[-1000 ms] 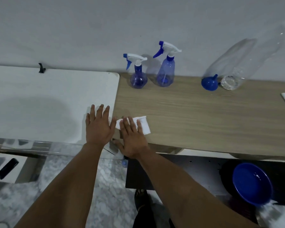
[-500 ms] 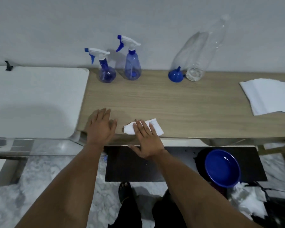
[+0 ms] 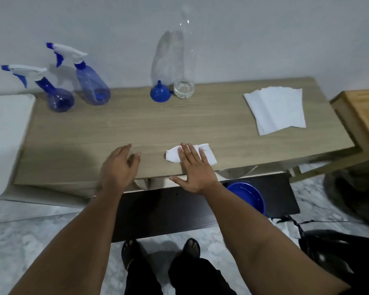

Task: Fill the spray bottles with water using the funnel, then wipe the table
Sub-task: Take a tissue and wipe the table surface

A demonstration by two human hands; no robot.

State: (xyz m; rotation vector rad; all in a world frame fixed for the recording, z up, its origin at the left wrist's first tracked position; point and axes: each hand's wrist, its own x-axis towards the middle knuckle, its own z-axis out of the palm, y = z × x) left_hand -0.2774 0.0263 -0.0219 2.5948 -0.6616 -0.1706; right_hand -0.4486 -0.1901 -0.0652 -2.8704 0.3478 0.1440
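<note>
Rightward along the table (image 3: 136, 128) went the right hand (image 3: 195, 167), flat and open on the tissue (image 3: 173, 155); left hand (image 3: 117, 169) open beside it.

No readable text, no labels, no brand marks, no numbers on anything in view

Your two blue spray bottles (image 3: 77, 88) upright at the table's (image 3: 136, 128) back-left, blue funnel (image 3: 160, 95) inverted mid-back, white tissue (image 3: 209, 155) flattened near its front edge
</note>
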